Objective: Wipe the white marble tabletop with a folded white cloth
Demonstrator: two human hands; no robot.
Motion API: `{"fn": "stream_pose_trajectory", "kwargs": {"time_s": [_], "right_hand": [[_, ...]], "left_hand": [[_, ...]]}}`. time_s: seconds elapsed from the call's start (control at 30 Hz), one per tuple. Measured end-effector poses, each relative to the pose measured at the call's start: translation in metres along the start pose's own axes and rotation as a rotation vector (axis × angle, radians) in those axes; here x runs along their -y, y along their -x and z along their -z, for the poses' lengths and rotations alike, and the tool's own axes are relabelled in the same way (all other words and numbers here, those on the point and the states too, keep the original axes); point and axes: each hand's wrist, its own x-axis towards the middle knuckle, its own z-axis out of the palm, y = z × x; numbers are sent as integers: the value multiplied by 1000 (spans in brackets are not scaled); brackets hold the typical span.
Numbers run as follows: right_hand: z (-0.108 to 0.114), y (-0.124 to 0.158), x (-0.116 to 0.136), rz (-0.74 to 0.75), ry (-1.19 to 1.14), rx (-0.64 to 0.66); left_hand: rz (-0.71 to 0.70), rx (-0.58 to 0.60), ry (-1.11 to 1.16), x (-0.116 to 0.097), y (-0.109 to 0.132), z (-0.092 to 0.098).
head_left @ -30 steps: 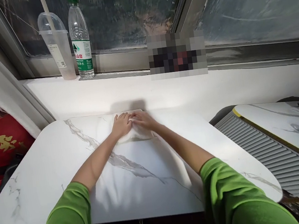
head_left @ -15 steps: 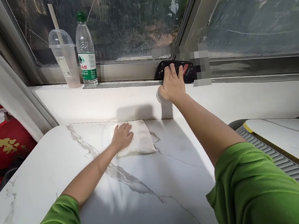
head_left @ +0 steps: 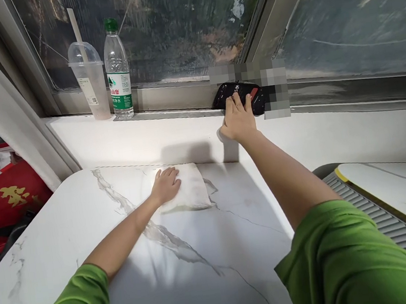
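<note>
My left hand (head_left: 166, 184) lies flat, fingers stretched out, on a folded white cloth (head_left: 193, 190) near the wall side of the marble-patterned table (head_left: 88, 245). Up at the window sill, my right hand (head_left: 239, 119) reaches out with spread fingers. Its fingertips rest at the lower front of a glossy black object (head_left: 223, 92) with white lettering and a red stripe, leaning by the window frame. What kind of thing it is I cannot tell; its right end is blurred out.
On the sill at left stand a clear plastic cup (head_left: 96, 93) with a straw and a green-capped water bottle (head_left: 117, 66). A curtain (head_left: 0, 98) and a red bag (head_left: 12, 200) are at far left. Another table (head_left: 400, 187) with a ribbed edge is at right.
My right hand has slid slightly down on the black object, uncovering its lettering. My left hand and the cloth have stayed in place.
</note>
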Motion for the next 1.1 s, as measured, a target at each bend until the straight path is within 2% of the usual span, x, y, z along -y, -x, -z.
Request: {"fn": "stream_pose_trajectory", "kwargs": {"time_s": [0.1,0.17,0.23,0.3,0.37,0.5,0.6,0.67,0.8,0.97,1.1], "right_hand": [[10,6,6,42,-25,-6],[18,12,8,19,-47,-65],[24,17,7,-126,-97,-198],[28,19,4,-339,-201,-338],[32,16,-1,-510,-336,-380],[36,3,-8,-646,-498,-257],[36,-4,-13,-654,-544,-267],[33,-6,-16,-652,-541,-278],[26,-7,-26,-678,-492,-219],[14,-13,-36,-737,-575,-212],[6,-21,-45,-831,-428,-108]], "left_hand": [[-2,-3,6,0,1,1],[-3,-8,4,1,1,1],[-5,-13,-1,1,1,1],[-11,-16,-3,1,0,0],[-16,-19,-3,1,0,0],[-5,-18,4,0,0,0],[0,-11,12,0,1,1],[-1,-13,13,0,1,1],[-1,-13,16,0,1,1],[0,-10,13,-1,1,2],[10,-4,4,-2,1,2]]}}
